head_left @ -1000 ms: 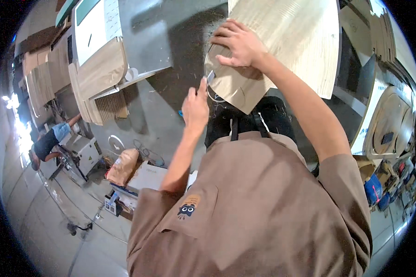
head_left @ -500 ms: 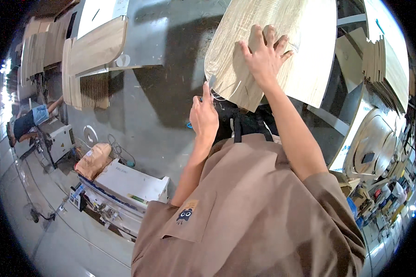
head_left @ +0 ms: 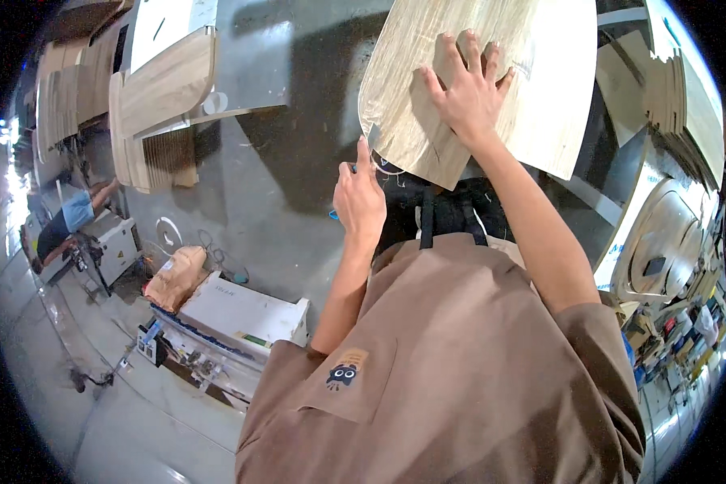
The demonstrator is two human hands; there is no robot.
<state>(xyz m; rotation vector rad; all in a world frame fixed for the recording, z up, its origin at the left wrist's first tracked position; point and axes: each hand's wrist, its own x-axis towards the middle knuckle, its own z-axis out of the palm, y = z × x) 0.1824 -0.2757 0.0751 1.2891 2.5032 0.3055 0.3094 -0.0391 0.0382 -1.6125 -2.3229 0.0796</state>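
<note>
Left hand (head_left: 360, 198) curls its fingers around a knife (head_left: 374, 135), forefinger extended, at the near-left corner of a wood-grain board (head_left: 407, 97); right hand (head_left: 469, 105) lies flat on top, fingers spread wide.

Head-height fisheye view, downward
</note>
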